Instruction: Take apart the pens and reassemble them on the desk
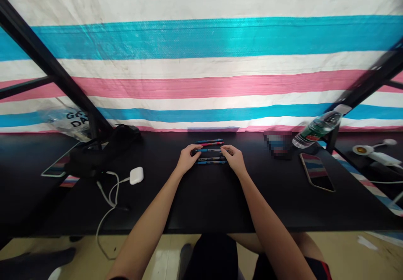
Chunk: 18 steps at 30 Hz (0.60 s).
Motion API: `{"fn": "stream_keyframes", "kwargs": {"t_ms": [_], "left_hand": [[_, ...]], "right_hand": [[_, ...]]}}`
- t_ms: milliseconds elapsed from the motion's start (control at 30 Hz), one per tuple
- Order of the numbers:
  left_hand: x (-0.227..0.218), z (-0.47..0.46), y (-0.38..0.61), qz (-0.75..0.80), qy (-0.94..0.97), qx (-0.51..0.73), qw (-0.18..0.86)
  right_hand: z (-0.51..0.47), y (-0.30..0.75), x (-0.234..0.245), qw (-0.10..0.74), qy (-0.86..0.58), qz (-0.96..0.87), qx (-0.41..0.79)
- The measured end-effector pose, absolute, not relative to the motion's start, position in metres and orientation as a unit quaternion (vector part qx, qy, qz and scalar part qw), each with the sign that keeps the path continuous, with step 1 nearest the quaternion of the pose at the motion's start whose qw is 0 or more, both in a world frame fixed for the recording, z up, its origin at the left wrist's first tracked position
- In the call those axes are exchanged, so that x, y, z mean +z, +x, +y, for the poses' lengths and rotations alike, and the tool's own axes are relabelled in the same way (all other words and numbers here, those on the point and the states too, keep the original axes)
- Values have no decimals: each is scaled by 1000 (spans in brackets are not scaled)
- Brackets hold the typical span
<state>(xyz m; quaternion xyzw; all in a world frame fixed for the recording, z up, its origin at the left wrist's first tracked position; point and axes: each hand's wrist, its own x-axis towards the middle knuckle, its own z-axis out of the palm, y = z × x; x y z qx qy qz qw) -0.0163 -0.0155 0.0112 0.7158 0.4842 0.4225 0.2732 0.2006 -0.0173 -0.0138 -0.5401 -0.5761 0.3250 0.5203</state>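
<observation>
Several pens lie side by side across the black desk (pixel 208 204). My left hand (pixel 188 158) pinches the left end of a blue pen (pixel 210 150) in the middle of the group. At its other end, the fingertips of my right hand (pixel 234 157) are closed on the same pen. Beyond it lie a red pen (pixel 212 144) and another blue pen (pixel 209 140), close together. On the near side, between my hands, are a black pen (pixel 210 159) and one more blue pen (pixel 210 162). My fingers hide some of the pen ends.
To the right are a phone (pixel 316 171), a tilted water bottle (pixel 317 129) and a blurred-out item (pixel 278 143). A white earphone case (pixel 136 175) with a cable (pixel 111 202) and a black bag (pixel 91 158) lie left. A striped sheet (pixel 201 91) hangs behind the desk.
</observation>
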Motion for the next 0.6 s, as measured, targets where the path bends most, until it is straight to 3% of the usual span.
{"fn": "stream_keyframes", "kwargs": {"t_ms": [600], "left_hand": [[14,-15,-17,488,693,432,308]], "right_hand": [[-21,200,-3,539,-482,-559,406]]}}
